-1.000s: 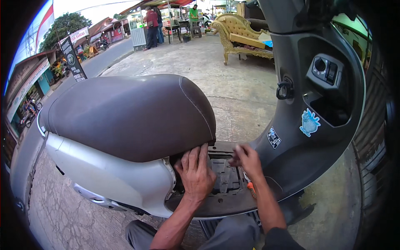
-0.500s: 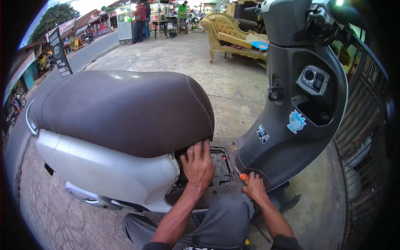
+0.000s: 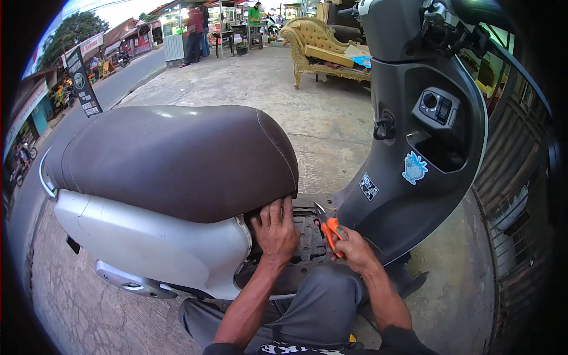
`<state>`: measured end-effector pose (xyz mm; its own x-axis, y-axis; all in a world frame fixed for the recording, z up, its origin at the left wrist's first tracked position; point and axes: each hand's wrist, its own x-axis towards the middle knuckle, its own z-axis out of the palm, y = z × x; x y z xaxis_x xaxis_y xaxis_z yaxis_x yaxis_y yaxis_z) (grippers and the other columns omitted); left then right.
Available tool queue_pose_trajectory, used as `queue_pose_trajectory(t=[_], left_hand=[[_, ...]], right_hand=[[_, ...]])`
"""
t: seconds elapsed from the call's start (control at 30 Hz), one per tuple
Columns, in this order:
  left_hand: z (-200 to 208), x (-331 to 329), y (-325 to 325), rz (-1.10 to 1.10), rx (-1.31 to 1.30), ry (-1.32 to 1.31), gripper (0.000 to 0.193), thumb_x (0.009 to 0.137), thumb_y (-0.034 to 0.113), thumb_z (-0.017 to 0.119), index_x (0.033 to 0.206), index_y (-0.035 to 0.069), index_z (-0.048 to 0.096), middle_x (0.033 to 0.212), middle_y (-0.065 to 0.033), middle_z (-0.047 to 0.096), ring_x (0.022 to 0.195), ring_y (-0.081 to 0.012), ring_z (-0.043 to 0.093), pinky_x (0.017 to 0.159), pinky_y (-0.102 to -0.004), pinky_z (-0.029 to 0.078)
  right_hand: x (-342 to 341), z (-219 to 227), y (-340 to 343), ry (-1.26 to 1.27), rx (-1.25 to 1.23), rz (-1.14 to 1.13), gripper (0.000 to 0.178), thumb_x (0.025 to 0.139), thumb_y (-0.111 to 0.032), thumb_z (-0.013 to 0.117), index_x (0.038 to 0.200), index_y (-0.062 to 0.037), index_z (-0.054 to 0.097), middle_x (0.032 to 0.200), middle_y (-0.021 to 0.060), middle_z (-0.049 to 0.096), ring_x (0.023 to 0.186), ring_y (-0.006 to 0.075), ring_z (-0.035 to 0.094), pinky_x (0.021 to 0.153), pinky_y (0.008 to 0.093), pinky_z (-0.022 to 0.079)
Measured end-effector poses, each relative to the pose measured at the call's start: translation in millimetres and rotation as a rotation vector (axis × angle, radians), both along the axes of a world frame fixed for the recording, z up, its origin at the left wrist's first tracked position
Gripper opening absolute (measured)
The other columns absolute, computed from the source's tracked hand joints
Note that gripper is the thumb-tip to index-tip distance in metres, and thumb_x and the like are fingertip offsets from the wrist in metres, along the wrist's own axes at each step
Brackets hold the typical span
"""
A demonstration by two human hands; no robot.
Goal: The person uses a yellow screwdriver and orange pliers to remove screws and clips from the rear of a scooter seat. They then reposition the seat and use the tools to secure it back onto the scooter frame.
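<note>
- Brown seat (image 3: 183, 163): above the left hand (image 3: 277, 234).
- Left hand: fingers together, tips hidden beneath the seat; I cannot tell whether they pinch anything.
- Open floor compartment (image 3: 311, 258): just right of the left hand, ridged black part (image 3: 310, 235) inside.
- Orange-handled pliers (image 3: 331, 226): clenched in the right hand (image 3: 355, 251).
- Front pocket (image 3: 441, 155): beyond the right hand, inside dark.

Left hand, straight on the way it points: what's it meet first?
Most likely the brown seat, at its lower front edge. The left hand points up right at that edge; depth is unclear, so it might slip beneath instead.
</note>
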<state>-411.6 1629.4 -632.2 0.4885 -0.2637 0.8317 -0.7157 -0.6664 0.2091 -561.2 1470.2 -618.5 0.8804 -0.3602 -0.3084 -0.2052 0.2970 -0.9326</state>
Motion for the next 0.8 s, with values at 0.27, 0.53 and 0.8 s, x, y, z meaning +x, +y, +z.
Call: queue_pose_trajectory(t=[0.27, 0.53, 0.8], left_hand=[[2, 6, -4, 0.0, -0.019, -0.024, 0.055, 0.072, 0.006, 0.071, 0.126, 0.015, 0.071, 0.119, -0.0056, 0.06, 0.113, -0.0285, 0.056, 0.09, -0.0488, 0.045], [5, 4, -3, -0.028, -0.02, 0.004, 0.049, 0.074, 0.007, 0.072, 0.122, 0.014, 0.073, 0.116, -0.0042, 0.061, 0.11, -0.0276, 0.057, 0.088, -0.048, 0.046], [4, 6, -3, -0.033, -0.04, -0.017, 0.048, 0.073, 0.007, 0.073, 0.121, 0.013, 0.073, 0.115, -0.0037, 0.062, 0.109, -0.0271, 0.057, 0.089, -0.0475, 0.046]], right_hand=[[28, 25, 46, 0.001, -0.248, -0.106, 0.014, 0.087, -0.001, 0.057, 0.101, -0.0043, 0.057, 0.092, 0.0073, 0.06, 0.064, 0.0098, 0.055, 0.045, 0.0237, 0.041], [37, 16, 43, 0.051, -0.566, -0.131, 0.015, 0.087, -0.004, 0.058, 0.102, -0.0033, 0.061, 0.08, 0.0017, 0.059, 0.059, 0.0072, 0.053, 0.046, 0.0239, 0.042], [38, 21, 43, 0.04, -0.645, -0.092, 0.017, 0.088, -0.01, 0.061, 0.102, -0.001, 0.065, 0.075, 0.0089, 0.062, 0.066, 0.0207, 0.061, 0.06, 0.0352, 0.048]])
